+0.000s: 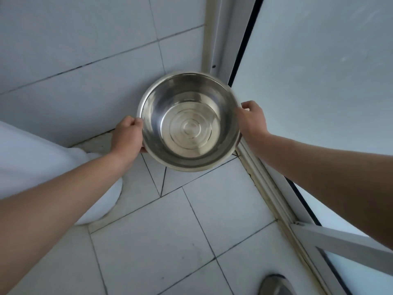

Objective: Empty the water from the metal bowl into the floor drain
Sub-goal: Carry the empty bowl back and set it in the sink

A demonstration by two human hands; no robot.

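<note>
1. Pale grey tiled wall (85, 50) across the upper left, with thin dark grout lines between the tiles.
2. Frosted glass panel (319, 81) down the whole right side, set in a pale metal frame (214, 39) with a dark edge strip. Meets the wall in a corner.
3. Light tiled floor (170, 241) below, grout lines running diagonally, grime along the foot of the frame.
4. Smooth white rounded fixture (32, 162) at the left edge, standing on the floor against the wall, partly hidden behind the left forearm.
5. Round metal bowl (189, 122) at the centre, held in the air above the floor corner, between wall and glass panel. Roughly level, opening upward toward the camera, concentric rings pressed into the base. Shiny inside; cannot tell for certain whether water lies in it.
6. Left hand (127, 135) on the bowl's left rim, bare forearm reaching in from the lower left. Fingers (133, 122) curled tight around the rim, gripping it, fingertips tucked beneath the bowl's side.
7. Right hand (252, 122) on the opposite, right rim, bare forearm reaching in from the right edge. Fingers (246, 105) likewise bent over the rim and clamped onto it, back of the hand toward the camera.
8. Small grey rounded shape (274, 284) at the bottom edge, on the floor near the frame. Cut off, too little visible to identify.
</note>
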